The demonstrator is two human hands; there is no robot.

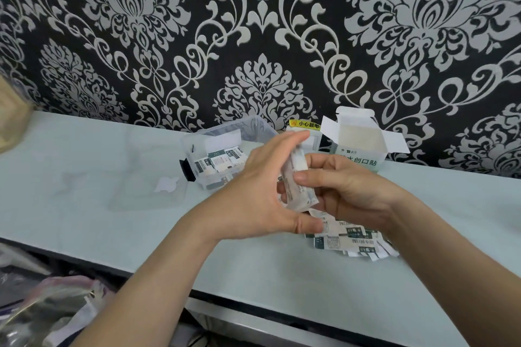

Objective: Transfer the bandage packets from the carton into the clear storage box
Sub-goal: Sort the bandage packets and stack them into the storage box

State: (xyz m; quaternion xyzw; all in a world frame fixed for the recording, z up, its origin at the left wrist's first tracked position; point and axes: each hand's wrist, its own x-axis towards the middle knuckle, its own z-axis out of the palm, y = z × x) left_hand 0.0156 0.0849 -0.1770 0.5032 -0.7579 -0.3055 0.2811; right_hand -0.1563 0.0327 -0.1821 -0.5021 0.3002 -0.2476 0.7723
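Bandage packets (338, 241), flat white paper sachets with dark green print, lie in three places, and each spot suggests a stage of the job

The pale green worktop (112, 149) runs across the middle of the frame and carries everything. At centre sits the clear plastic storage box (253, 125) with a black side latch. It is open at the top and already has a layer of packets inside, so it looks partly filled. Its clear lid (146, 189) lies flat to the left, probably set aside to keep the mouth free. Right of centre, against the wall, stands the white cardboard carton (359, 159) with green lettering, its flaps splayed open; whether any packets remain inside cannot be seen.

The left grip (259, 191) and right grip (346, 189) meet just in front of the box around a tight upright stack (298, 186) of packets. The right grip clasps it, thumb across the near face and fingers curled behind. The left grip cups the other side, fingers reaching over the top end and thumb hooked below. This is likely to square the edges so the bundle drops in neatly.

Below the hands, right of centre, the rest form a loose fanned heap on the worktop, within easy reach for the next handful
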